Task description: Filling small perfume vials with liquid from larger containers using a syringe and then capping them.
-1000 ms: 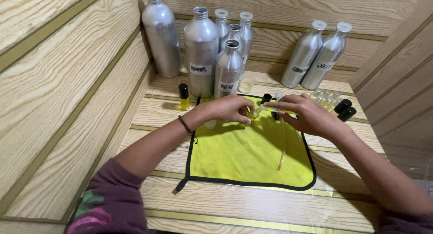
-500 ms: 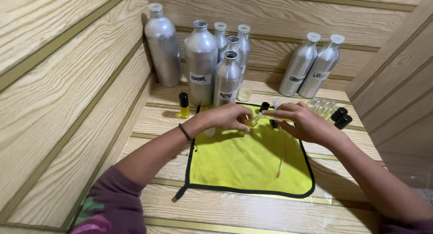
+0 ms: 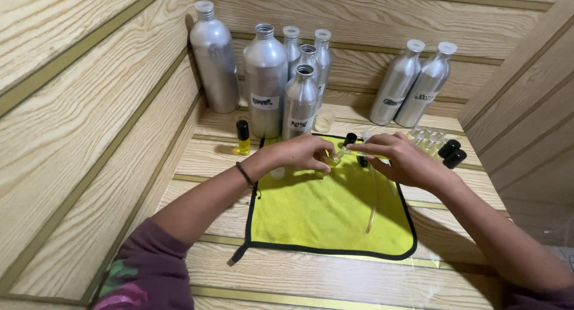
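My left hand (image 3: 299, 153) is closed around a small glass vial (image 3: 332, 159) of yellow liquid, held just above the far edge of a yellow cloth (image 3: 326, 217). My right hand (image 3: 402, 160) pinches the top of a long clear pipette (image 3: 372, 196) whose upper end meets the vial; its stem hangs down over the cloth. A small black cap (image 3: 350, 139) and a white cap (image 3: 277, 173) lie by the hands.
Several tall aluminium bottles (image 3: 265, 80) stand at the back, two more (image 3: 412, 83) leaning at the right. A small capped vial of yellow liquid (image 3: 243, 137) stands left of the cloth. Empty clear vials (image 3: 427, 138) and black caps (image 3: 452, 153) sit at the right. Wooden walls close in both sides.
The camera has tilted slightly. Both hands stay together at the cloth's far edge, and the pipette has shifted a little with my right hand.
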